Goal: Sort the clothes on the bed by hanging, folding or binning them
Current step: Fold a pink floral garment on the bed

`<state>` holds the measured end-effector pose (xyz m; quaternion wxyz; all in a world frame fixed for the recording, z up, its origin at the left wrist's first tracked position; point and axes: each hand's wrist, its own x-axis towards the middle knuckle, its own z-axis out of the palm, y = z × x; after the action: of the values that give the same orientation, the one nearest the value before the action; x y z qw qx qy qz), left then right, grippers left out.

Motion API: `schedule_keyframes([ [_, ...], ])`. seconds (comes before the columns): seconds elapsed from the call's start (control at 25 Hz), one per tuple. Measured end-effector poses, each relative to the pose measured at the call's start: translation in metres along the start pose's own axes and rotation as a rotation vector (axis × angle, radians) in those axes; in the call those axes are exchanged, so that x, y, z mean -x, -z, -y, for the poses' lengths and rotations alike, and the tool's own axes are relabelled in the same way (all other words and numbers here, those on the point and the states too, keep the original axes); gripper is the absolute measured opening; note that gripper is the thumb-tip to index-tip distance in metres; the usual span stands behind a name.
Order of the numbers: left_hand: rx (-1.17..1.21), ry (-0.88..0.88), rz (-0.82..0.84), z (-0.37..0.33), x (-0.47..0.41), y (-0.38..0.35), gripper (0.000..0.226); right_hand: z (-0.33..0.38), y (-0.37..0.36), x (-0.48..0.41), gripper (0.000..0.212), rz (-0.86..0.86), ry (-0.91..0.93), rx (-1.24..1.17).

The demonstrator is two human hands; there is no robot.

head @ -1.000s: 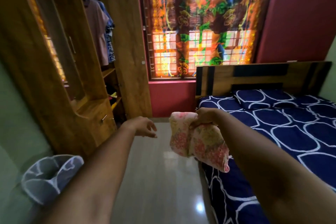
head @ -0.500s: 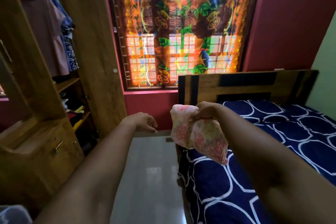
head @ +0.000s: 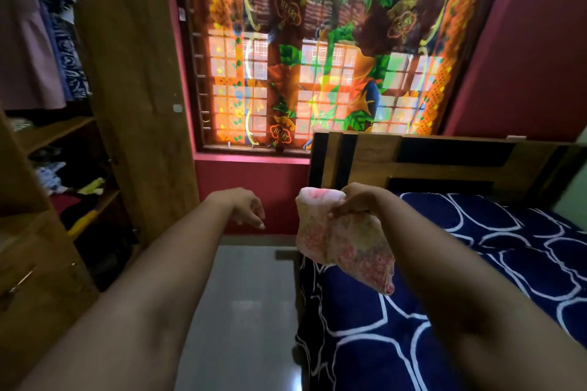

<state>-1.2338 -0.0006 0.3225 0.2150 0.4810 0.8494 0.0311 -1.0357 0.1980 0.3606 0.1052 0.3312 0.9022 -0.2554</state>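
Red-walled bedroom — bed [head: 508,263] on the right, open wardrobe [head: 136,89] on the left.
The right hand [head: 355,203] pinches a folded floral cloth [head: 343,244] above the bed's edge; the left hand [head: 244,206] hangs loose, holding nothing.

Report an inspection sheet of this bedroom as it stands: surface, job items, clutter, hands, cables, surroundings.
Surface: bed, blue sheet with white outlines, only partly in view.
Job's things: folded floral cloth held up in the air near the bed's edge; hanging clothes in the open wardrobe.
Clutter: loose clothes heaped on the wardrobe's shelves.
Hands: right hand pinches the cloth's top; left hand loosely curled, holds nothing.
Cables: nothing seen.
Surroundings: wooden headboard, bright patterned curtain, red wall, glossy floor.
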Motion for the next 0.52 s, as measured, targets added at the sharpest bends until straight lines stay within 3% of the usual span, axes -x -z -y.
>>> schedule_keyframes([
  [0.52,-0.025,0.028,0.036,0.117,-0.228,0.114,0.034,0.068,0.089,-0.284,0.069,-0.001,0.071,0.051],
])
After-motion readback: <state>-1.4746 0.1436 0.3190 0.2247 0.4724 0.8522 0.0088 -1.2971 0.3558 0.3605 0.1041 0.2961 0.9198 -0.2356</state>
